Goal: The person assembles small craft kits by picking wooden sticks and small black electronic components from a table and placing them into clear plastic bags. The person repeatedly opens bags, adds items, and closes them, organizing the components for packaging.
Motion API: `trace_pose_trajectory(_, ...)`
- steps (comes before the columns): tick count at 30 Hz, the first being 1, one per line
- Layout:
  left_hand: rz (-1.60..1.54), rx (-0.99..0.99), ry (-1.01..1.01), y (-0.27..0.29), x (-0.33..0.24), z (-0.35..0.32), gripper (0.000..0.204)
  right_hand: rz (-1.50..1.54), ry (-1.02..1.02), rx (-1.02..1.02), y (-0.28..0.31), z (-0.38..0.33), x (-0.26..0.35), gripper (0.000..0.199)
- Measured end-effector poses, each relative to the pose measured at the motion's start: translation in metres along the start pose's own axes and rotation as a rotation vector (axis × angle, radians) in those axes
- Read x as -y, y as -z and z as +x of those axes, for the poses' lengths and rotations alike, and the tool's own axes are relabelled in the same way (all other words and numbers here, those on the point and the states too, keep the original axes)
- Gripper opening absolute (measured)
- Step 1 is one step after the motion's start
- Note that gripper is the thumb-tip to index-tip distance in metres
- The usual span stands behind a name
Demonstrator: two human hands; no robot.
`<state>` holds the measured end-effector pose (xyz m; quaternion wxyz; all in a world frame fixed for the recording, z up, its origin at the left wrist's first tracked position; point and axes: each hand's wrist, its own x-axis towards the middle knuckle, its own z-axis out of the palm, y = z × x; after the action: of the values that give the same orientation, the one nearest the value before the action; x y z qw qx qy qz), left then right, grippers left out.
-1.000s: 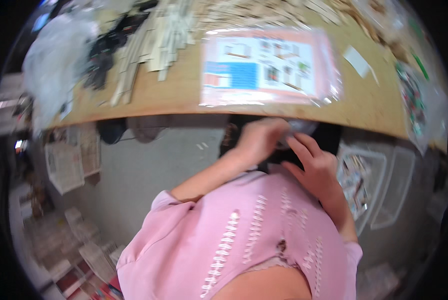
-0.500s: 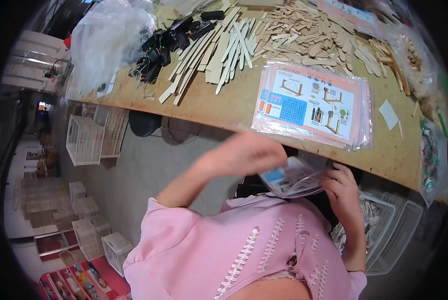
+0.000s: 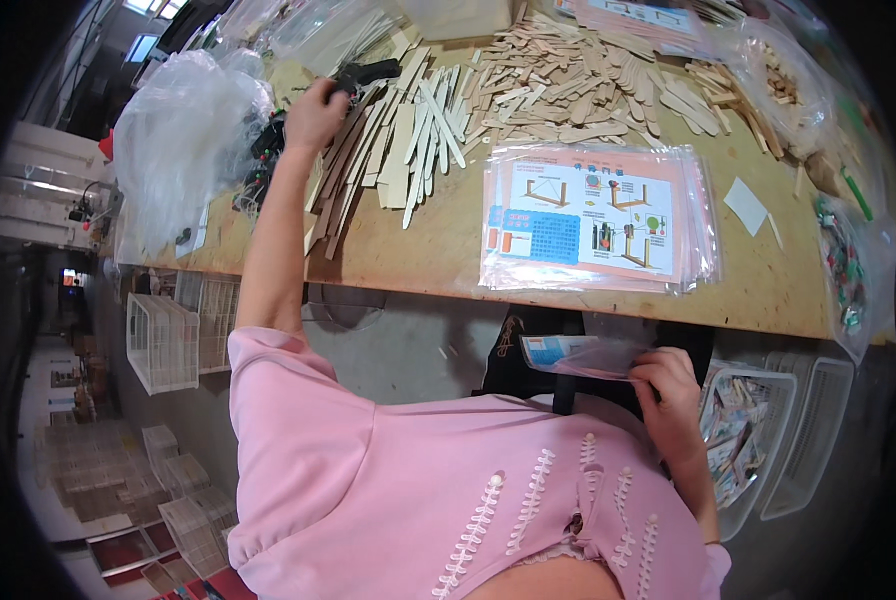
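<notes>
My left hand (image 3: 314,117) is stretched out to the far left of the table, at a pile of small black parts (image 3: 370,72) with thin wires and red and green bits. Its fingers curl down among them, too blurred and covered to show a grip. Low by my lap, my right hand (image 3: 665,382) pinches the edge of a clear plastic bag (image 3: 608,357). Inside the bag shows a printed blue and white card (image 3: 556,349). Flat wooden strips (image 3: 398,150) lie just right of my left hand.
A stack of bagged printed sheets (image 3: 588,225) lies at the table's near edge. Behind it spreads a heap of wooden sticks (image 3: 558,85). Crumpled clear plastic bags (image 3: 173,150) fill the left end. White baskets (image 3: 743,440) stand low at my right.
My left hand has moved from beside the plastic bag to the black parts at the far left. My right hand still holds the bag, now slightly lower. The view has shifted.
</notes>
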<state>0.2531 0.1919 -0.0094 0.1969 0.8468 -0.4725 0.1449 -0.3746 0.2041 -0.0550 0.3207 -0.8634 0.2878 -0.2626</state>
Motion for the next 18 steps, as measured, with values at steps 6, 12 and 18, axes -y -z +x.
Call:
trace_pose_trajectory(6,-1.557,-0.302,0.161,0.065,0.010,0.049,0.023,-0.042,-0.029,-0.018,0.005,0.005,-0.002,0.017)
trace_pose_trajectory(12,-0.901,-0.051,0.132,0.113,0.081,0.089,0.026,-0.032,-0.009,0.018,-0.001,0.011,0.004,0.016)
trace_pose_trajectory(18,-1.209,-0.266,0.168,0.177,0.089,0.141,0.025,-0.034,-0.021,0.045,0.001,0.000,-0.001,0.015)
